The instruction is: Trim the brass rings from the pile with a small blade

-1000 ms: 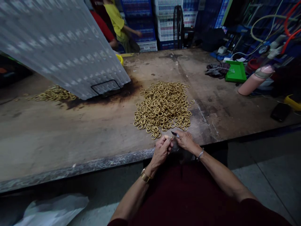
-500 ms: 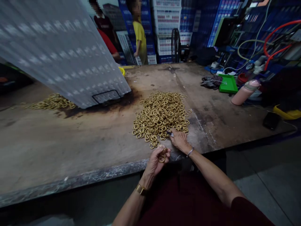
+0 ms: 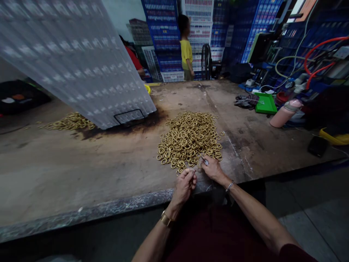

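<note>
A heap of brass-coloured rings (image 3: 189, 136) lies on the worn tabletop (image 3: 95, 167). At the heap's near edge, my left hand (image 3: 185, 183) is closed in a pinch, knuckles up. The brass ring seen in it a moment ago is now mostly hidden by the fingers. My right hand (image 3: 214, 169) is just to the right, close above the nearest rings. Its fingers are closed round a small tool (image 3: 206, 162) with a thin dark tip and a pale body, whose kind I cannot make out. The two hands are apart.
A large, pale ribbed panel (image 3: 81, 65) leans over the table at left, with a second heap of rings (image 3: 71, 122) beside it. At right are a pink bottle (image 3: 286, 113), a green tray (image 3: 265, 103) and a phone-like dark object (image 3: 317, 146). A person in yellow (image 3: 186, 51) stands behind.
My right hand has drawn back from the heap with the tool. My left hand has turned, so its ring no longer shows clearly. The view has shifted slightly; the person in yellow moved right.
</note>
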Demonstrator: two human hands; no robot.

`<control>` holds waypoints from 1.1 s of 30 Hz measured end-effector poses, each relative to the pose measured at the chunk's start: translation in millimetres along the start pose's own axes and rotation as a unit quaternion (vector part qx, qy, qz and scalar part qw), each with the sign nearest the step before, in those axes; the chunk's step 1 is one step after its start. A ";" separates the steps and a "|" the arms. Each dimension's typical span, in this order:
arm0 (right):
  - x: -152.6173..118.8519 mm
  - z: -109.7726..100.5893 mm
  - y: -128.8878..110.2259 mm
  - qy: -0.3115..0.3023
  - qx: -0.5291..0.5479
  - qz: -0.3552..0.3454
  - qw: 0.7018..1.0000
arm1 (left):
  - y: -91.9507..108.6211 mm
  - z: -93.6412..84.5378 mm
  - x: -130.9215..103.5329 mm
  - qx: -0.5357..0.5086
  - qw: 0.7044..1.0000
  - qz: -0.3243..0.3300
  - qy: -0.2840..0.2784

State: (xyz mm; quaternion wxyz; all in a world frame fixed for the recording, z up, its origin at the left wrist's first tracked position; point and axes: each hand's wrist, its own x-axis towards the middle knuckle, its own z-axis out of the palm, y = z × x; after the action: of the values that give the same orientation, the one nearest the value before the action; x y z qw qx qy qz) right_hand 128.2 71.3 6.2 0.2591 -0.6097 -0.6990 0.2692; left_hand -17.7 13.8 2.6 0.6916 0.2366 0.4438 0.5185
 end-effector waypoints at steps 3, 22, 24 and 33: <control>-5.7 0.6 -5.6 -0.049 0.188 0.045 0.980 | -2.4 1.3 0.3 0.109 0.989 0.088 0.035; -29.0 -6.1 -18.1 -0.106 0.328 0.101 0.933 | 2.5 10.0 -10.0 0.177 0.978 0.106 -0.011; -28.4 -7.0 -18.2 -0.101 0.310 0.095 0.941 | 3.4 9.2 -11.8 0.176 0.981 0.083 -0.017; -28.6 0.7 -9.7 -0.109 0.299 0.063 0.946 | 1.6 4.3 -13.4 0.111 0.991 0.023 -0.071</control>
State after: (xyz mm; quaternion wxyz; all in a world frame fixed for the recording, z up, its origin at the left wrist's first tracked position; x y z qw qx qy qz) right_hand 124.3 41.8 11.5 0.3345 -0.5140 -0.5707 0.5461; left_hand -15.7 2.4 10.9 0.6789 0.3579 0.4428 0.4636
